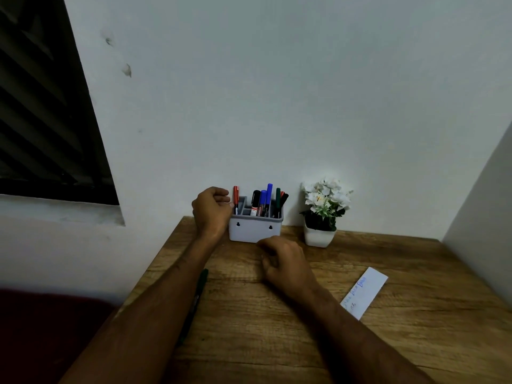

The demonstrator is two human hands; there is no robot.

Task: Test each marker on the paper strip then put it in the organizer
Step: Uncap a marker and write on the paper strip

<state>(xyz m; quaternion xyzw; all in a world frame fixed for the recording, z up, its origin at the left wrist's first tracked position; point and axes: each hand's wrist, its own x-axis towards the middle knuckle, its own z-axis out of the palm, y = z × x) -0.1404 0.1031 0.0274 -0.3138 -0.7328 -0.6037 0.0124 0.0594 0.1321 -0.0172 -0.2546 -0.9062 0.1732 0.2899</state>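
Note:
A grey organizer point(255, 230) stands at the back of the wooden table against the wall, holding several markers: black, blue, green and red ones. A red marker point(235, 195) stands upright in its left compartment, and the curled fingertips of my left hand point(212, 210) pinch it from the left. My right hand point(286, 263) rests on the table in front of the organizer, fingers curled, nothing in it. A dark green marker point(203, 279) lies on the table, partly hidden by my left forearm. The white paper strip point(365, 293), with blue scribbles, lies to the right.
A white pot of white flowers point(322, 214) stands just right of the organizer. The table point(277, 328) ends at a wall behind and on the right. A dark shuttered window is at the left.

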